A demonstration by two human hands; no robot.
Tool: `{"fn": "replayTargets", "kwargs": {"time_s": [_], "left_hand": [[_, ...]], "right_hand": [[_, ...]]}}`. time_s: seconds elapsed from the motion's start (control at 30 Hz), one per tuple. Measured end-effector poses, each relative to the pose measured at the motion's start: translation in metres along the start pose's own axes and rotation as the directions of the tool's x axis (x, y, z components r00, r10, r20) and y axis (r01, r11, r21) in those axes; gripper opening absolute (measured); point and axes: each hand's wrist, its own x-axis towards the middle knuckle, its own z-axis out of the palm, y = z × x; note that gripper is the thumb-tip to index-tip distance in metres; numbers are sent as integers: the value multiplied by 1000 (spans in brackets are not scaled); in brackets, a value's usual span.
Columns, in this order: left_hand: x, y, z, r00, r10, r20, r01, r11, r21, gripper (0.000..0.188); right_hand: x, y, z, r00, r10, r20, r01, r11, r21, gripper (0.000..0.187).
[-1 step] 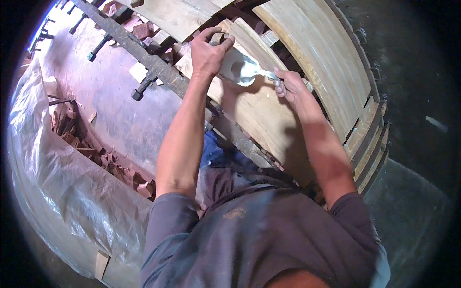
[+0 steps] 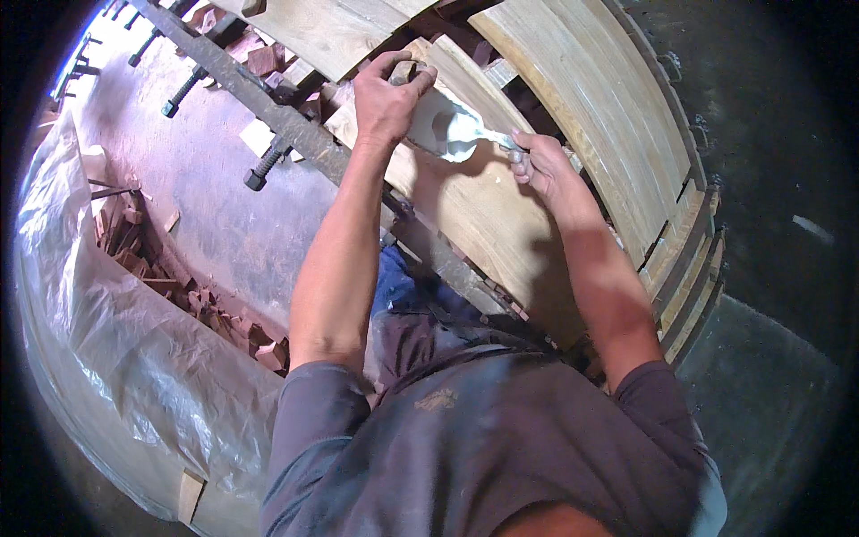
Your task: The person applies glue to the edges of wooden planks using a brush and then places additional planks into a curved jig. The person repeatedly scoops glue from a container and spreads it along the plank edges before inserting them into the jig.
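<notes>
My right hand (image 2: 541, 163) is closed round the thin handle of a scoop-like tool (image 2: 461, 134), whose broad, pale blade is smeared with wet-looking white stuff. At the blade's far left end is my left hand (image 2: 389, 97), its thumb and fingers curled round a small brownish, rounded thing (image 2: 407, 72). Whether that piece belongs to the tool I cannot tell. Both hands are over a pale wooden board (image 2: 470, 201), on which their shadows fall.
Further wide boards (image 2: 591, 107) lie to the right and at the top. A metal rail (image 2: 259, 98) with bolts (image 2: 267, 166) runs diagonally on the left. Beyond it lie reddish wood offcuts (image 2: 210, 309) and clear plastic sheeting (image 2: 143, 367). Dark floor (image 2: 769, 179) stretches along the right.
</notes>
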Motion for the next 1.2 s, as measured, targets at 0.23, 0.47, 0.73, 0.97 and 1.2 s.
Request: {"fn": "replayTargets", "kwargs": {"time_s": [0.23,0.47,0.73,0.97,1.2], "left_hand": [[18,30,6,1000,-30,-4,29,984,-178,36],[41,32,-1,998,-12,-66,-4,970,-241,37],[56,17,-18,994,10,-111,-23,992,-120,40],[36,2,-22,973,-28,-229,26,1000,-15,44],[12,-9,-24,962,-76,-261,92,995,50,44]], "right_hand": [[-9,-15,-17,993,-31,116,-6,952,305,21],[0,-48,-7,979,-198,-50,201,886,418,20],[23,-84,23,930,-266,-254,339,889,309,27],[38,-93,51,832,-365,-417,443,890,105,23],[53,-71,33,663,-559,-498,468,829,-307,29]]}}
